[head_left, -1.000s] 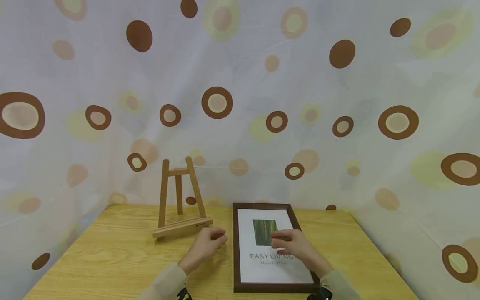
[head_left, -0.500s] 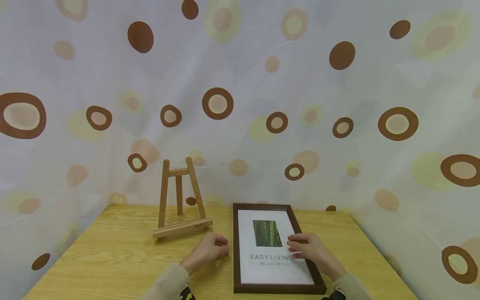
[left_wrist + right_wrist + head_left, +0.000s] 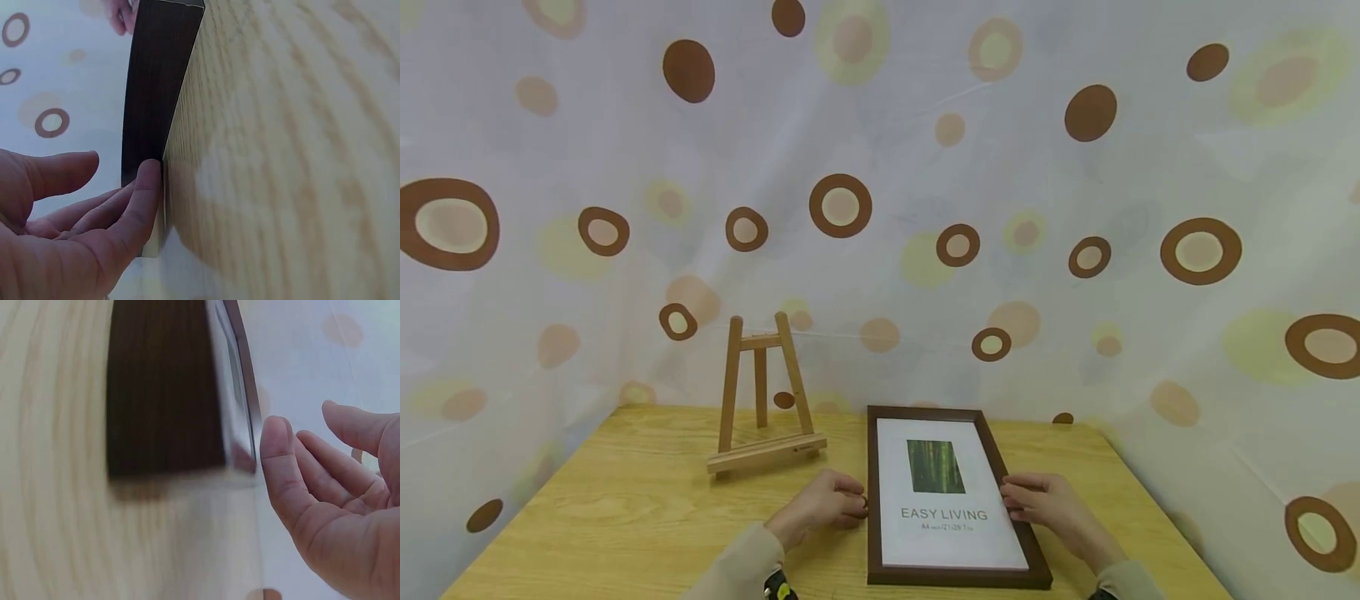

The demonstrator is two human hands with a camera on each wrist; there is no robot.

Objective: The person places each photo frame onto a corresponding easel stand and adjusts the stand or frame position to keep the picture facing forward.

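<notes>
The frame lies flat on the surface. At its 9 o'clock, the left hand touches its side, thumb spread from fingers; at 3 o'clock, the right hand has its thumb spread too. The easel stands at 10 o'clock.

- I saw the right hand, fingers relaxed, near the dark brown frame.
- Wood-grained tabletop filled my left side.
- Behind, I had pale backdrop.
</notes>
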